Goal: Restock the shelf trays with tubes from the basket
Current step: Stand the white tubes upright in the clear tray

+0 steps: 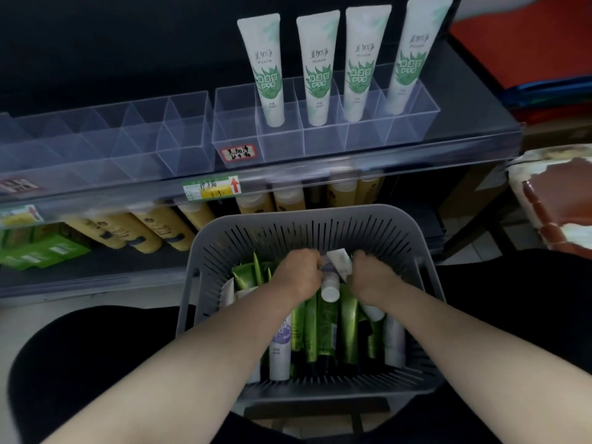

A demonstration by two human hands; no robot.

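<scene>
A grey slotted basket (224, 251) sits on my lap, filled with several green and white tubes (323, 328). Both hands are down inside it. My left hand (298, 274) grips a white tube (330, 283) whose cap points toward me. My right hand (373, 277) grips another white tube (340, 259) right beside it. Above, a clear divided shelf tray (413, 123) holds several upright white-and-green tubes (266, 72) in its back row; its front row and leftmost compartment hold nothing. A second clear tray (134, 145) to the left holds nothing.
A shelf edge with price labels (211, 189) runs across the view. Under it lie yellow bottles (153, 229) and green boxes (41, 251). A worn stool (557, 200) stands at the right. My dark trouser legs flank the basket.
</scene>
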